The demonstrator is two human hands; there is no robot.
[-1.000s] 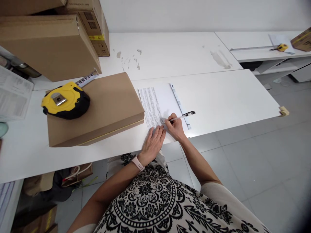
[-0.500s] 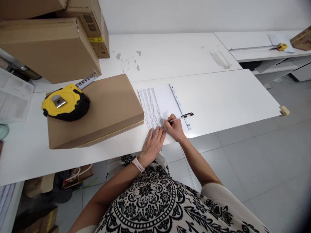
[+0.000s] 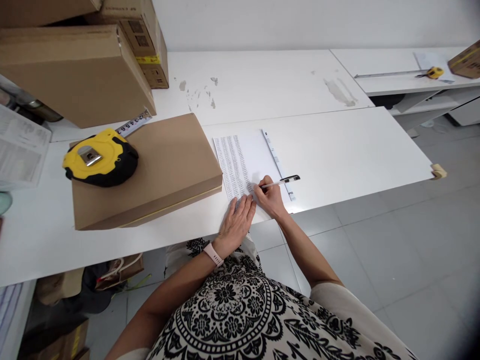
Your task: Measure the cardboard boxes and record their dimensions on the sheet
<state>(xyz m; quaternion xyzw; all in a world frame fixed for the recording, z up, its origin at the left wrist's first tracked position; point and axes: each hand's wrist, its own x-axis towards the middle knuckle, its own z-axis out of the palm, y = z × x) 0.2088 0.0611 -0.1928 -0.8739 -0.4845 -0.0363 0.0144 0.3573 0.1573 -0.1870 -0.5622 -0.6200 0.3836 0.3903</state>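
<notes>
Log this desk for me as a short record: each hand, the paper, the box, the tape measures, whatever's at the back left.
Left hand: flat, fingers at the paper's near edge
Wrist: pink band on the left
Right hand: gripping a pen over the paper
Paper: on the table; columns on its left part, too small to read
Box: left of the paper
Near tape: yellow and black, on the box, blade partly out
Far tape: far right, blade out
Back left: cartons

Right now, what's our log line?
right hand: holds clear-black pen; left hand: rests on white rectangular paper; yellow-black tape measure: on brown cardboard box
</notes>
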